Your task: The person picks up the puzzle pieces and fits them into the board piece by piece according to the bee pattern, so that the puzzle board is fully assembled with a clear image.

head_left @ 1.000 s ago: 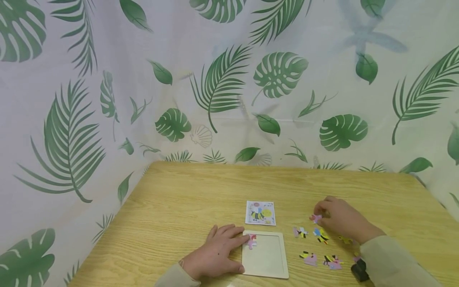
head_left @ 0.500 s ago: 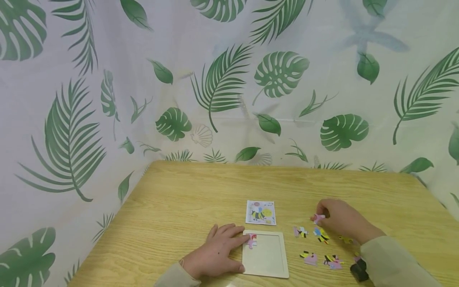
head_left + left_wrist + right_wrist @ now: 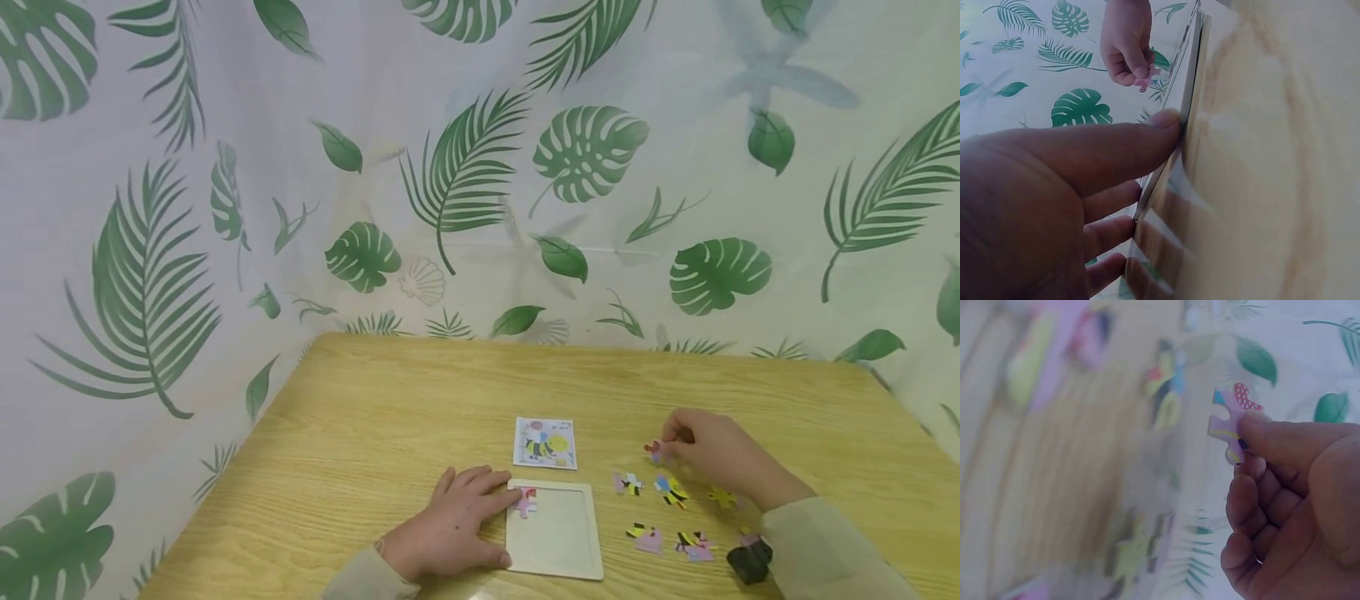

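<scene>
My right hand (image 3: 723,454) pinches a jigsaw piece (image 3: 1229,428) between thumb and fingers, above the table to the right of the picture card. The piece is pink with a red, white-dotted patch and a blue corner in the right wrist view. My left hand (image 3: 461,529) lies along the left edge of a square pale puzzle tray (image 3: 555,542), fingers mostly straight. Its index fingertip touches a pink and red piece (image 3: 528,502) in the tray's upper left corner. In the left wrist view, the thumb (image 3: 1116,147) rests against the tray's edge.
A card with a bee picture (image 3: 545,443) lies just behind the tray. Several loose pieces are spread to its right, among them a yellow and blue piece (image 3: 671,492) and a yellow piece (image 3: 722,497). A black object (image 3: 750,560) is beside the right sleeve.
The pinched piece has turned in my right hand's fingers, and that hand has shifted slightly. My left hand stays in place on the tray.
</scene>
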`<state>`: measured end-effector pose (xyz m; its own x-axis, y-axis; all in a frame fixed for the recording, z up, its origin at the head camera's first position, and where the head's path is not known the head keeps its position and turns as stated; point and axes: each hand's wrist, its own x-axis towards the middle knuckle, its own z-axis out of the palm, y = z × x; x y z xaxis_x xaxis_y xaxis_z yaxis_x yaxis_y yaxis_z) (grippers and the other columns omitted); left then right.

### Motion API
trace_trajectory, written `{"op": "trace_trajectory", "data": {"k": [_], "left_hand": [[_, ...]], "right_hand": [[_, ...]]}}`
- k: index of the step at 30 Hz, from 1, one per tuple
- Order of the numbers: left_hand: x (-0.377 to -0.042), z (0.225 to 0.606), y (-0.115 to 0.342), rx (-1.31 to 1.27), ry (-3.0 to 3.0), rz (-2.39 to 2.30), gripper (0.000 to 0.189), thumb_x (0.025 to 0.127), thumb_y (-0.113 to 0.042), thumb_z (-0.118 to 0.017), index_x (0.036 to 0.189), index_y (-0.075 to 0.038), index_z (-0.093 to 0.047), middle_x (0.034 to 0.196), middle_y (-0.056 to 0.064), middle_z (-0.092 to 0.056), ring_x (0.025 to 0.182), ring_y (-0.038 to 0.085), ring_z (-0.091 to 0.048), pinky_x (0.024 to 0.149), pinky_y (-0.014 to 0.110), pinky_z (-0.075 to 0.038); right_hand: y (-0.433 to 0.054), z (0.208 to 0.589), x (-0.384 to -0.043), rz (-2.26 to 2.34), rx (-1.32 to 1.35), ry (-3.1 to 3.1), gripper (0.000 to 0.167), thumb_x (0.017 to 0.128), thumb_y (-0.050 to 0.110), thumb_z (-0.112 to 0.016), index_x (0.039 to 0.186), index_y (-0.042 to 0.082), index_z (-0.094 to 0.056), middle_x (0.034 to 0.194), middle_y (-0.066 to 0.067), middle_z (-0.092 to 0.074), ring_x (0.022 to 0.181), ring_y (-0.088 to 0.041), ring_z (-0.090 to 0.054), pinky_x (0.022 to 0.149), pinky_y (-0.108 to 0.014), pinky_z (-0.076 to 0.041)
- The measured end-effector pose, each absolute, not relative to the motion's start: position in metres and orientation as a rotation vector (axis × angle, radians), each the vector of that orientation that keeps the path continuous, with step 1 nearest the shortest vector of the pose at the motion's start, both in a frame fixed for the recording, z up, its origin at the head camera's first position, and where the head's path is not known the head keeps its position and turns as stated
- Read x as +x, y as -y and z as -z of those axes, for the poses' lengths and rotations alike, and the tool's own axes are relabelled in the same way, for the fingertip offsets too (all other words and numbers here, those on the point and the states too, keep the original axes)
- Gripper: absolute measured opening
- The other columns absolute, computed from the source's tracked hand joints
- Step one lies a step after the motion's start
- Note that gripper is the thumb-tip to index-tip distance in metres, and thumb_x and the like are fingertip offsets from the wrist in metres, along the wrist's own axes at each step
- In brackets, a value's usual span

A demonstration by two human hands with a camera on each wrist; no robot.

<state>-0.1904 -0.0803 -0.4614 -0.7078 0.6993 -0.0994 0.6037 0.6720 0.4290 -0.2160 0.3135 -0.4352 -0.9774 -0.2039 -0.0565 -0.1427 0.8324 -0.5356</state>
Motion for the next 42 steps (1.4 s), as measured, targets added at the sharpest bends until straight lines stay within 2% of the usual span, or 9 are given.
{"op": "trace_trajectory", "data": {"k": [10,18,22,29,34,42], "left_hand": [[-0.191,0.462,0.080,1.057,-2.646,-0.530,0.078,0.087,-0.048,-0.077,0.155,-0.028,-0.045,0.161,-0.003,-0.034,0.149,0.027,-0.024,0.115,0.068,-0.013],[-0.190,0.463,0.080,1.059,-2.637,-0.548,0.078,0.086,-0.048,-0.077,0.155,-0.030,-0.045,0.161,-0.002,-0.034,0.149,0.027,-0.024,0.115,0.068,-0.012],[-0.191,0.464,0.081,1.055,-2.635,-0.552,0.078,0.086,-0.049,-0.077,0.155,-0.029,-0.044,0.161,-0.002,-0.033,0.149,0.027,-0.024,0.115,0.068,-0.010],[-0.192,0.464,0.081,1.050,-2.621,-0.575,0.078,0.086,-0.047,-0.077,0.154,-0.027,-0.045,0.161,-0.004,-0.034,0.150,0.027,-0.024,0.116,0.067,-0.009],[-0.191,0.463,0.081,1.037,-2.624,-0.571,0.078,0.086,-0.048,-0.077,0.154,-0.027,-0.046,0.161,-0.004,-0.034,0.150,0.026,-0.024,0.116,0.067,-0.009],[-0.191,0.462,0.081,1.045,-2.629,-0.568,0.078,0.086,-0.048,-0.076,0.155,-0.025,-0.045,0.162,-0.002,-0.034,0.150,0.027,-0.023,0.116,0.067,-0.009]], "right_hand": [[-0.291,0.422,-0.207,0.993,-0.336,-2.805,0.017,0.101,0.028,-0.065,0.096,0.012,-0.062,0.083,-0.001,-0.059,0.070,-0.018,-0.049,0.062,-0.033,-0.042],[-0.270,0.422,-0.202,1.087,-0.428,-2.715,0.020,0.101,0.030,-0.064,0.094,0.011,-0.059,0.079,-0.002,-0.055,0.064,-0.016,-0.045,0.056,-0.030,-0.041],[-0.259,0.424,-0.201,1.114,-0.477,-2.675,0.022,0.101,0.033,-0.064,0.094,0.012,-0.060,0.080,-0.002,-0.058,0.061,-0.015,-0.045,0.052,-0.029,-0.040],[-0.240,0.432,-0.201,1.179,-0.515,-2.625,0.020,0.101,0.030,-0.064,0.093,0.012,-0.062,0.081,-0.002,-0.063,0.069,-0.019,-0.055,0.059,-0.030,-0.046],[-0.224,0.437,-0.202,1.191,-0.501,-2.609,0.016,0.099,0.026,-0.066,0.091,0.013,-0.063,0.078,0.001,-0.060,0.066,-0.014,-0.050,0.056,-0.027,-0.043],[-0.195,0.445,-0.202,1.227,-0.408,-2.592,0.016,0.098,0.025,-0.068,0.088,0.013,-0.064,0.079,0.001,-0.061,0.070,-0.018,-0.051,0.059,-0.029,-0.041]]}}
